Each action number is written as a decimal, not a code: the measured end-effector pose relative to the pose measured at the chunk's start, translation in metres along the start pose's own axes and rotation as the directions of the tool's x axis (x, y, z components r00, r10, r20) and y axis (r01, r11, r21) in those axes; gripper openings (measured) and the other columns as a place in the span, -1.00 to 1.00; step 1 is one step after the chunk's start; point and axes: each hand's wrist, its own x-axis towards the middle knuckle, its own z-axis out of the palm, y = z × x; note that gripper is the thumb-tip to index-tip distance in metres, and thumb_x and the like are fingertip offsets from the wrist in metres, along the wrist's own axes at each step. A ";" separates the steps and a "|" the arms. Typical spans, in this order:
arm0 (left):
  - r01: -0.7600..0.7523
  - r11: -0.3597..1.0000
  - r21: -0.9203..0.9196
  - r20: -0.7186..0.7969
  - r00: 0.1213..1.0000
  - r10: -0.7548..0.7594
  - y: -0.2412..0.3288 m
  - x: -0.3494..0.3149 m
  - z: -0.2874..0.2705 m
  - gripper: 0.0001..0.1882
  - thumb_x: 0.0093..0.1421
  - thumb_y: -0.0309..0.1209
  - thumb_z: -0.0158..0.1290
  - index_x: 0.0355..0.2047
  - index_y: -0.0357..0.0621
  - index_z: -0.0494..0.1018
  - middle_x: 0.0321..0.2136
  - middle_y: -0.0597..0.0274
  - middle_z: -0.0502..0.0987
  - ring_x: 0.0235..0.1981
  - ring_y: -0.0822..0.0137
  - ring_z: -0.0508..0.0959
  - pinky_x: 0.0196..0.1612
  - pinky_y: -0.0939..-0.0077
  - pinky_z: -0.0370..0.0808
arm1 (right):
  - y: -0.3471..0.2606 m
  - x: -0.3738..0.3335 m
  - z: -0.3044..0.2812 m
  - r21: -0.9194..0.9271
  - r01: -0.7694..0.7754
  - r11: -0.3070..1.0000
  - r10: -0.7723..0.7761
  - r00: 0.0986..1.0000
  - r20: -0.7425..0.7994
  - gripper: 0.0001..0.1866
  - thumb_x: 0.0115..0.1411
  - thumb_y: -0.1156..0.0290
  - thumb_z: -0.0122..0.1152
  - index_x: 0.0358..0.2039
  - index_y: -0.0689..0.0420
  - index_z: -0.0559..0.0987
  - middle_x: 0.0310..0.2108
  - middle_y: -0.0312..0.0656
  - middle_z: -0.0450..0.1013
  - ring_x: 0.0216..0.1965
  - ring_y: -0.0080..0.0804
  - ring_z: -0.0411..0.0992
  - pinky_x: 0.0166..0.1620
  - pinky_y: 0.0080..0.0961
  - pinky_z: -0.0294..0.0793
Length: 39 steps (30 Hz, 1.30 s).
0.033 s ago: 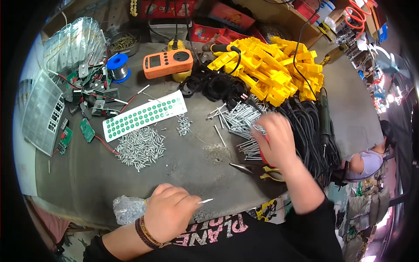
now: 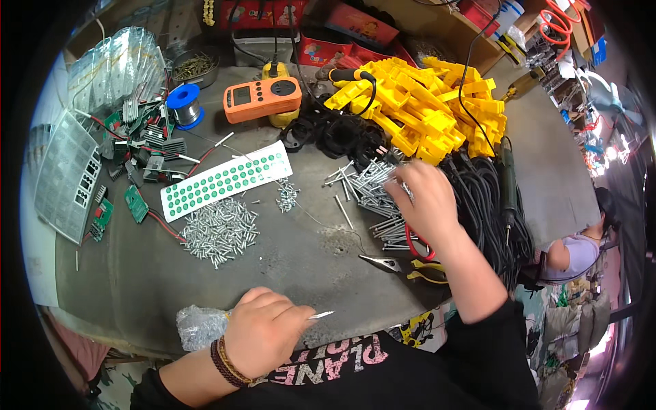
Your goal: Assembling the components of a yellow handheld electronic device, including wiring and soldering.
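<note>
My left hand (image 2: 266,335) is closed near the table's front edge. From its fingers sticks a thin silvery piece (image 2: 321,315) that looks like a long screw; the rest of it is hidden. Beside that wrist lies a crumpled clear plastic bag (image 2: 203,328). Over a pile of long silver screws (image 2: 372,188), my right hand (image 2: 427,201) has its fingers bent together, with silvery shanks showing at the fingertips. Under the right wrist are a red handle (image 2: 418,244), silver plier jaws (image 2: 381,263) and yellow-handled pliers (image 2: 429,272).
Short screws (image 2: 220,232) lie heaped by a sheet of green round stickers (image 2: 229,179). Yellow plastic parts (image 2: 427,109), black cables (image 2: 478,212) and an orange multimeter (image 2: 263,99) crowd the back. At left are circuit boards (image 2: 137,203) and a solder spool (image 2: 184,107). A person (image 2: 570,256) is at far right.
My right hand has shifted slightly away from me over the screw pile, uncovering more of the red handle and pliers. The left hand stays in place.
</note>
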 end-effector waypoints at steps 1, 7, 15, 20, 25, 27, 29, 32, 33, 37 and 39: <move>-0.012 1.000 -0.007 0.001 1.000 0.012 -0.001 0.004 -0.002 -0.81 -0.03 -0.45 0.26 -0.37 -0.10 0.54 -0.58 0.24 0.47 -0.44 0.17 0.51 -0.26 0.27 0.37 | 0.000 0.026 0.008 -0.029 -0.114 0.993 0.116 0.991 0.063 -0.73 0.09 0.17 0.32 -0.32 0.09 0.64 -0.32 -0.11 0.57 -0.22 -0.09 0.53 -0.12 -0.22 0.48; -0.004 1.000 0.027 0.045 0.999 0.003 0.001 0.007 -0.013 -0.81 -0.04 -0.45 0.28 -0.36 -0.09 0.57 -0.61 0.25 0.49 -0.47 0.19 0.52 -0.30 0.31 0.39 | 0.008 0.080 0.027 -0.075 -0.338 0.938 0.346 0.898 0.271 -0.58 0.04 0.00 0.33 -0.35 0.14 0.70 -0.36 -0.05 0.61 -0.28 -0.12 0.58 -0.18 -0.28 0.54; 0.109 0.994 0.029 0.039 0.993 -0.110 0.001 -0.001 -0.012 -0.91 0.12 -0.38 0.19 -0.36 -0.09 0.57 -0.57 0.25 0.55 -0.47 0.20 0.55 -0.29 0.31 0.39 | -0.058 -0.044 -0.037 0.713 -0.603 0.359 -0.137 0.721 0.679 -0.73 0.28 0.34 0.25 -0.08 0.21 0.54 -0.26 -0.38 0.51 -0.27 -0.67 0.43 -0.17 -0.59 0.47; 0.072 0.991 0.113 0.094 0.992 -0.083 -0.001 -0.002 -0.013 -0.70 0.02 -0.28 0.27 -0.31 -0.19 0.53 -0.39 0.10 0.57 -0.31 0.08 0.55 -0.14 0.22 0.42 | -0.123 -0.096 -0.027 0.737 -0.101 0.668 -0.266 0.893 0.364 -0.71 0.18 0.32 0.31 -0.10 0.07 0.55 -0.39 -0.14 0.54 -0.42 -0.16 0.55 -0.37 -0.38 0.51; 0.159 0.977 0.143 0.018 0.986 -0.163 0.014 -0.007 -0.028 -0.39 -0.13 -0.22 0.36 -0.08 -0.19 0.44 -0.13 0.08 0.48 -0.11 0.04 0.50 -0.01 0.19 0.39 | -0.134 -0.094 -0.005 0.768 0.058 0.638 -0.359 0.904 0.230 -0.68 0.14 0.30 0.33 -0.08 0.00 0.56 -0.48 -0.26 0.53 -0.54 -0.25 0.53 -0.48 -0.36 0.49; 0.154 0.983 0.105 0.069 0.984 -0.162 0.010 -0.015 -0.024 -0.37 -0.15 -0.21 0.36 -0.07 -0.16 0.43 -0.11 0.13 0.47 -0.08 0.07 0.49 0.02 0.21 0.37 | -0.135 -0.092 -0.005 0.692 0.117 0.713 -0.307 0.938 0.158 -0.68 0.13 0.30 0.35 -0.09 -0.01 0.58 -0.49 -0.26 0.53 -0.54 -0.29 0.53 -0.49 -0.38 0.48; 0.167 0.981 0.095 0.071 0.982 -0.174 0.010 -0.013 -0.024 -0.38 -0.14 -0.22 0.35 -0.07 -0.16 0.43 -0.11 0.13 0.48 -0.08 0.07 0.49 0.02 0.22 0.37 | -0.134 -0.089 -0.010 0.545 0.084 0.834 -0.173 0.978 0.114 -0.77 0.12 0.21 0.33 -0.25 0.00 0.58 -0.57 -0.29 0.48 -0.58 -0.36 0.51 -0.52 -0.41 0.45; 0.160 0.983 0.091 0.062 0.984 -0.166 0.008 -0.013 -0.029 -0.43 -0.11 -0.26 0.33 -0.08 -0.21 0.44 -0.11 0.07 0.50 -0.09 0.04 0.51 0.01 0.19 0.40 | -0.135 -0.089 -0.002 0.333 0.268 0.904 -0.357 0.902 0.244 -0.74 0.18 0.12 0.25 -0.40 0.03 0.49 -0.65 -0.31 0.41 -0.61 -0.33 0.48 -0.53 -0.38 0.43; 0.130 0.989 0.075 0.065 0.989 -0.135 0.005 -0.013 -0.030 -0.43 -0.11 -0.27 0.33 -0.09 -0.23 0.44 -0.11 0.04 0.50 -0.11 0.02 0.51 0.00 0.18 0.42 | -0.134 -0.088 -0.001 0.376 0.271 0.886 -0.371 0.901 0.224 -0.67 0.22 0.07 0.18 -0.50 0.03 0.40 -0.68 -0.31 0.36 -0.63 -0.30 0.47 -0.54 -0.36 0.42; 0.046 0.998 0.053 0.127 0.991 -0.053 -0.002 -0.009 -0.035 -0.43 -0.10 -0.28 0.32 -0.09 -0.29 0.44 -0.12 -0.02 0.49 -0.15 -0.03 0.52 -0.05 0.16 0.46 | -0.107 -0.068 -0.017 0.332 0.255 0.908 -0.390 0.804 0.449 -0.87 0.18 0.24 0.19 -0.36 -0.01 0.53 -0.56 -0.31 0.47 -0.52 -0.29 0.53 -0.46 -0.33 0.49; 0.035 0.993 0.112 0.130 0.990 -0.049 -0.003 -0.009 -0.035 -0.42 -0.11 -0.26 0.33 -0.09 -0.29 0.44 -0.13 -0.01 0.48 -0.17 -0.02 0.52 -0.07 0.15 0.46 | -0.066 -0.026 -0.036 0.077 0.208 0.975 -0.215 0.800 0.560 -0.81 0.18 0.35 0.10 -0.22 -0.12 0.64 -0.39 -0.35 0.57 -0.44 -0.29 0.57 -0.37 -0.28 0.54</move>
